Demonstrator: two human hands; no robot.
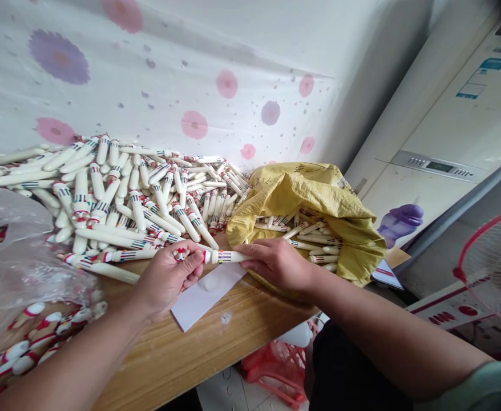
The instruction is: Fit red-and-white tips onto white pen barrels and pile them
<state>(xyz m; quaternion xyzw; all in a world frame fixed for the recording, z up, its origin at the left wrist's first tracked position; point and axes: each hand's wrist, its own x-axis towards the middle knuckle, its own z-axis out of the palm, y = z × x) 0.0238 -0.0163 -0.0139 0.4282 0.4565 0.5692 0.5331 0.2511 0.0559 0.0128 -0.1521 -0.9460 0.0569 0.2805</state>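
My left hand (162,281) is closed, thumb and fingers pinching a small figure topper (181,253) with an animal-like face and red parts. From the other side my right hand (281,261) grips the barrel of a white multicolour pen (227,257) with coloured sliders near its top. Pen and topper meet end to end between the hands; whether they are fully joined I cannot tell. Behind them lies a large pile of similar white pens (139,208). Just below the hands is a white sheet of paper (201,299) on the wooden table (182,357).
At left, a clear plastic bag (11,228) holds several red, white and brown toppers (40,337). A yellow sack (306,185) with more pens stands open at right. Beyond it are a white appliance (439,137) and a red-rimmed fan (496,251). A red stool (276,371) is below the table edge.
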